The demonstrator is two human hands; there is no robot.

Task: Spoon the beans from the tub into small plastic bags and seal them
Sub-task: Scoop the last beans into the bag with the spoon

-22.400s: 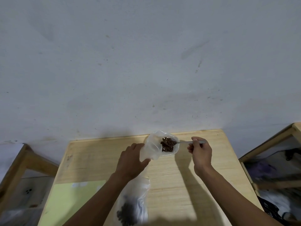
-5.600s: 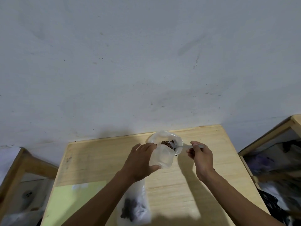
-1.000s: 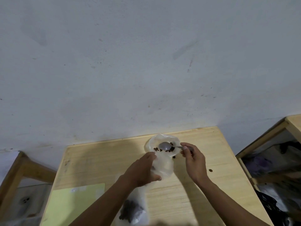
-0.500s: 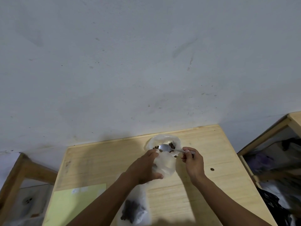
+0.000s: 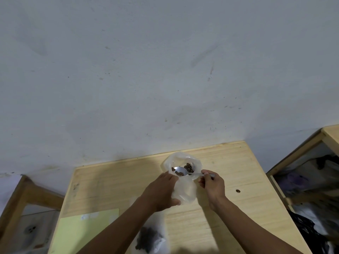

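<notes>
A clear plastic tub [image 5: 185,193] is tilted up off the wooden table [image 5: 229,208], its mouth facing away from me, and my left hand [image 5: 161,193] grips its side. A few dark beans [image 5: 189,167] lie inside near the rim. My right hand [image 5: 212,186] pinches the handle of a metal spoon [image 5: 180,170], whose bowl sits inside the tub among the beans. A small plastic bag with beans [image 5: 148,239] lies on the table under my left forearm, partly hidden by it.
One loose bean [image 5: 238,191] lies on the table right of my right hand. A pale green sheet [image 5: 82,233] covers the near-left corner. Wooden frames stand at both sides [image 5: 311,142], the right one with dark clutter beneath. A grey wall rises behind the table.
Over the last second the spoon's bowl has shifted a little inside the tub among the few remaining beans. Both hands keep their holds. Far fewer beans than 22 seconds ago.
</notes>
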